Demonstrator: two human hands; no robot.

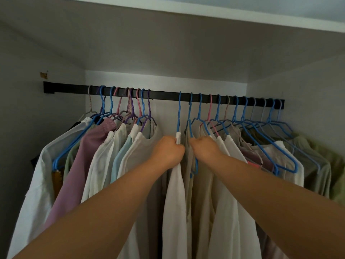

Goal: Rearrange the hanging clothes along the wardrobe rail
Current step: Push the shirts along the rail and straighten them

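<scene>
A black wardrobe rail [164, 95] runs across the closet with several hangers on it, mostly blue, some pink and purple. One bunch of clothes hangs at the left, another at the right, with a gap of bare rail between them. My left hand [168, 151] is closed on the shoulder of a white garment [174, 193] hanging from a blue hanger [179, 113] at the gap's right edge. My right hand [204, 146] is closed on the neighbouring beige garment [188, 165] and its blue hanger [190, 116]. The two hands almost touch.
The left bunch holds white, mauve [80, 157] and pale blue clothes. The right bunch holds white, beige and green [336, 174] clothes plus bare blue hangers [283, 157]. A white shelf [186, 8] spans above. Side walls close in at both ends of the rail.
</scene>
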